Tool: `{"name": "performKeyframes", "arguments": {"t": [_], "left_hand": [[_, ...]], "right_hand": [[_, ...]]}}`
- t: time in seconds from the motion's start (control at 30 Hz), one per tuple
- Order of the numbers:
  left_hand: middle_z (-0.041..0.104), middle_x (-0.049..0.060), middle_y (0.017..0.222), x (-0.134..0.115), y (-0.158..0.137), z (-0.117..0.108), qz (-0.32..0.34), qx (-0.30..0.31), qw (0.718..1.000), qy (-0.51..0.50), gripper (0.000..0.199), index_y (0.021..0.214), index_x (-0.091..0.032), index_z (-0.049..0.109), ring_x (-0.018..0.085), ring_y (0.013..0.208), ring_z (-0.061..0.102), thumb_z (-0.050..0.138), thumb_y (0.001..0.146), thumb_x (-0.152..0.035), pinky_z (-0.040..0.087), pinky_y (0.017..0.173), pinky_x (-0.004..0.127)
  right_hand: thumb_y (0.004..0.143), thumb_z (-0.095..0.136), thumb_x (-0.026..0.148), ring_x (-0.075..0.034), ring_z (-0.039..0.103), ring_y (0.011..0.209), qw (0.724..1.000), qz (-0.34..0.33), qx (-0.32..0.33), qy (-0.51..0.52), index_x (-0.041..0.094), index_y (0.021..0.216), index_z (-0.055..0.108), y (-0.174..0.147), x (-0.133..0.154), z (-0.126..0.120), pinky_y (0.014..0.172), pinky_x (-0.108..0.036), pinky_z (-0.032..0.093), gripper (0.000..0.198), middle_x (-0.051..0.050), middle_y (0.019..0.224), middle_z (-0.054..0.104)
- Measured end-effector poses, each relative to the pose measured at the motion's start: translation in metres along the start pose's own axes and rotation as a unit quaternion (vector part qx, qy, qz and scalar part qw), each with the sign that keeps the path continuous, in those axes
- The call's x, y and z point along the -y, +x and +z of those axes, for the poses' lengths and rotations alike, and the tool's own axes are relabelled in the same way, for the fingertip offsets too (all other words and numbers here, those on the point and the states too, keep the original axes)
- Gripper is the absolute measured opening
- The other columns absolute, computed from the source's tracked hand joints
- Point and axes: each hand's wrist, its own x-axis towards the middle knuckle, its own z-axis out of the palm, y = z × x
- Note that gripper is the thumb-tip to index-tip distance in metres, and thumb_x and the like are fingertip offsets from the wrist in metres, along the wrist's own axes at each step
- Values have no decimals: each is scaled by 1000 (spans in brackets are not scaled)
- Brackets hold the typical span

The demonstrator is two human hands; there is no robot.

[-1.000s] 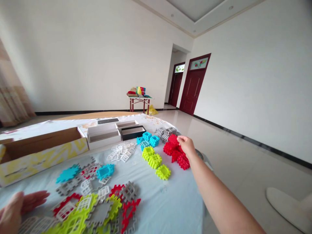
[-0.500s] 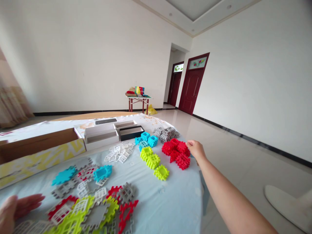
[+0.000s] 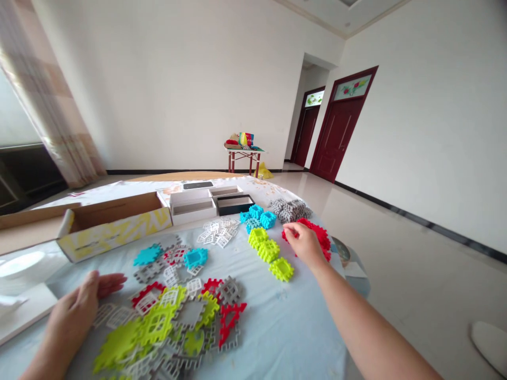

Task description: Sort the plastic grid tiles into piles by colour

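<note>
Right hand [image 3: 304,241], fingertips drawn together, before red pieces [image 3: 320,236] at right; cannot tell if pinching any. Left hand [image 3: 79,305], fingers loosely extended, beside mixed pile [image 3: 158,323], near left. Green pieces [image 3: 268,250] between; gray pieces [image 3: 288,210] farther.

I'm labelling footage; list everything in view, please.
Mixed pieces: many, multicoloured, foreground.
Lattice pieces: many, white, behind.
Blue stacks: several, centre.
Green stacks: three, nearer.
Red pile: one, right.
Grey pile: one, behind red.
Patterned box: one, white/yellow, left.
Small boxes: three, white and black, centre.
Flat object: one, dark, behind boxes.
Blue cloth: one, underneath.
Far table: one, red-legged, by wall.
Yellow bag: one, floor.
Doors: two, red, back right.
Curtain: one, beige, left.
White items: count unclear, left edge.
Left hand: one, left foreground.
Right hand: one, by red pile.
</note>
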Motion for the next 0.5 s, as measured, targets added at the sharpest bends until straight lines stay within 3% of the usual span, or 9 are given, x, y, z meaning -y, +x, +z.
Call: {"name": "performKeyframes", "arguments": {"t": [0.1, 0.27, 0.4, 0.5], "left_hand": [[70, 7, 72, -4, -4, -2, -66, 38, 995, -57, 54, 73, -16, 64, 22, 75, 65, 32, 74, -59, 46, 90, 36], [70, 9, 74, -2, -1, -1, -70, 37, 992, -96, 56, 73, -14, 64, 24, 77, 64, 37, 70, -63, 45, 91, 38], [70, 10, 79, 10, 4, -1, -40, 47, 993, -102, 60, 75, -13, 64, 25, 78, 64, 39, 68, -67, 46, 88, 40], [70, 10, 81, 14, 5, -2, -32, 50, 993, -97, 61, 77, -13, 64, 24, 79, 63, 37, 69, -68, 46, 87, 39]], "right_hand": [[81, 50, 27, -15, 61, 74, 989, -20, 127, 71, 17, 93, 65, -10, 34, 29, 70, -26, 48, 22, -5, 86, 68], [75, 55, 21, -13, 61, 77, 941, -61, 305, 133, 18, 98, 66, -29, 68, 65, 70, -22, 47, 25, -4, 92, 68], [69, 60, 18, -14, 60, 82, 907, -92, 385, 144, 18, 105, 64, -39, 74, 77, 74, -23, 46, 36, -5, 99, 65], [68, 62, 18, -14, 60, 79, 894, -71, 407, 171, 17, 105, 64, -42, 73, 80, 74, -24, 47, 37, -5, 96, 64]]}}
